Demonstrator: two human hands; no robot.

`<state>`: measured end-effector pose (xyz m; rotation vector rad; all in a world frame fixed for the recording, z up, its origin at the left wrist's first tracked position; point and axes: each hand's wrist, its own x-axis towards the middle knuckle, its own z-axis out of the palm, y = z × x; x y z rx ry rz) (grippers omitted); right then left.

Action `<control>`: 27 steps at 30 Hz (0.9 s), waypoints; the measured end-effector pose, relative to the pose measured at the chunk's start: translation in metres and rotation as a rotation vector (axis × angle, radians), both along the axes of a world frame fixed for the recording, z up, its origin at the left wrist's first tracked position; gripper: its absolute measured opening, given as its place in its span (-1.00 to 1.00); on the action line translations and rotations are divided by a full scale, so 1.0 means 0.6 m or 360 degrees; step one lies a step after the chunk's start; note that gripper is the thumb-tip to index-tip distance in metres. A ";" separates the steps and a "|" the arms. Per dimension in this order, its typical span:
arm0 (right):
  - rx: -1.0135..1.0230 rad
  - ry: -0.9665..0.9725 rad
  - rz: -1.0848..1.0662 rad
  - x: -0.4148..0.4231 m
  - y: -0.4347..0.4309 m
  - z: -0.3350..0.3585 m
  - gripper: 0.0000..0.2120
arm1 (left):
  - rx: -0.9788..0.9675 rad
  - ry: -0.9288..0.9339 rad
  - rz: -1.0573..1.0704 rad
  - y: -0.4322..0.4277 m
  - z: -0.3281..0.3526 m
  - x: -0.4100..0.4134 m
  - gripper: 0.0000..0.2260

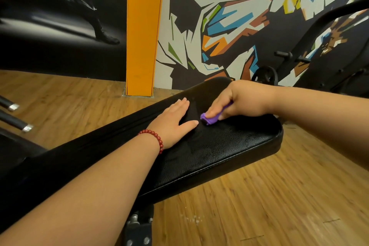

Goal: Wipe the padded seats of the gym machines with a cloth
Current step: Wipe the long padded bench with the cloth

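A long black padded bench seat runs from lower left to the right across the head view. My left hand, with a red bead bracelet at the wrist, lies flat on the padding with straight fingers. Just to its right, my right hand grips a small bunched purple cloth and presses it onto the seat. Most of the cloth is hidden inside my fingers.
Wooden floor surrounds the bench. An orange pillar and a painted mural wall stand behind. Black machine frame with pegs is at the right; two chrome-tipped bars poke in at left. The bench's metal bracket sits below.
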<state>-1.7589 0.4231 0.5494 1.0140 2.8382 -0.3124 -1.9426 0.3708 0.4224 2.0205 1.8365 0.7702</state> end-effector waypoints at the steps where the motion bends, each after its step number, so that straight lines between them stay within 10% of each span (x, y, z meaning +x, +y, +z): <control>1: -0.0029 -0.0005 0.0019 0.004 -0.005 0.000 -0.71 | 0.0000 0.0000 0.0002 0.000 -0.001 0.000 -0.37; 16: -0.0088 0.0010 0.0100 0.023 -0.030 0.000 -0.72 | 0.0021 -0.0035 -0.0006 -0.003 0.000 0.002 -0.37; 23: 0.0377 0.0197 0.0078 -0.010 -0.003 -0.027 -0.71 | 0.0028 -0.0034 -0.0008 -0.005 0.001 0.002 -0.39; 27: 0.0066 0.0111 0.0101 0.010 -0.028 -0.014 -0.72 | 0.0034 -0.0037 -0.0015 -0.002 -0.002 0.000 -0.41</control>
